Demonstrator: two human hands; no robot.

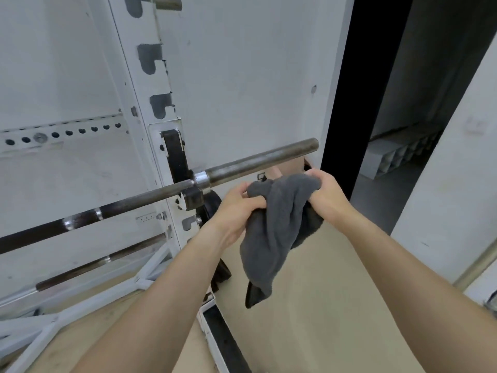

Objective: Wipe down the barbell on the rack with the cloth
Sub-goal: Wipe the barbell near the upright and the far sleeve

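Beside wall (255,76), barbell (258,160) end free

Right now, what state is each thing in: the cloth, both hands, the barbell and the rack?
cloth: bunched, held in both hands, tail hanging, off the bar.
left hand: grip shut on the cloth.
right hand: grip shut on the cloth.
barbell: resting in the rack's hook, sleeve bare, untouched.
rack: upright, a second bar lower down.
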